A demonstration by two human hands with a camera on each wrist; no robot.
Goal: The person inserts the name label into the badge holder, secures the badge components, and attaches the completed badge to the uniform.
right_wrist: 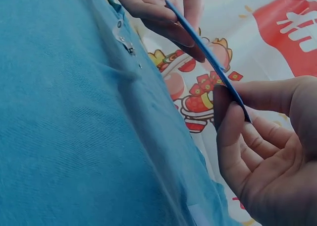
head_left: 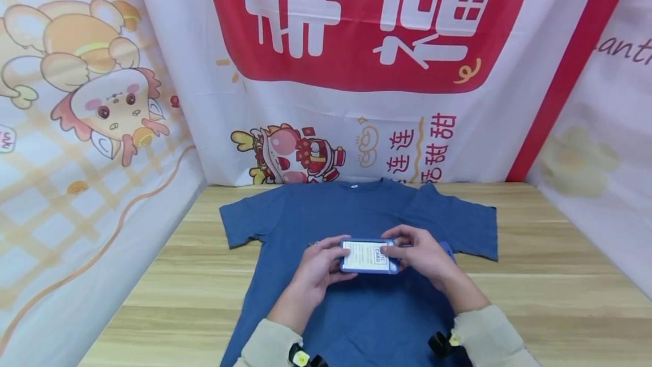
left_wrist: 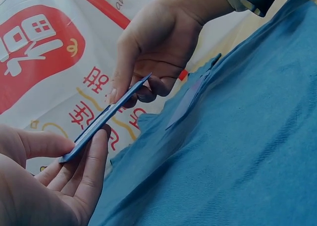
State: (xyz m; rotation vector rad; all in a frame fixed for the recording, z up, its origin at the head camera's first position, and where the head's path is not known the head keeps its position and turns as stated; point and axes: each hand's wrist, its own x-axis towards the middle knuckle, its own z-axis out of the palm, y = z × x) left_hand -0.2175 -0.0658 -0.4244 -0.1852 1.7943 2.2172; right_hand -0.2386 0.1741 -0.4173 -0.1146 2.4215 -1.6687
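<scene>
A blue card holder (head_left: pixel 368 256) with a white printed insert is held level over a blue T-shirt (head_left: pixel 356 316). My left hand (head_left: pixel 318 265) pinches its left end, thumb on the face and fingers beneath. At the other end my right hand (head_left: pixel 420 254) grips it between thumb and fingers. The left wrist view shows the holder (left_wrist: pixel 104 119) edge-on between both hands, thin and slanted. On the shirt beside my left hand lies a small metal clip (right_wrist: pixel 126 42). A flat bluish piece (left_wrist: pixel 188 101) lies on the shirt near my right hand, partly hidden by it in the head view.
The T-shirt is spread on a wood-grain table (head_left: pixel 168 282), its collar toward the back. A printed cloth (head_left: pixel 367 106) hangs behind the table, with more printed cloth (head_left: pixel 102 197) along the left side and a pale one (head_left: pixel 601 174) on the right.
</scene>
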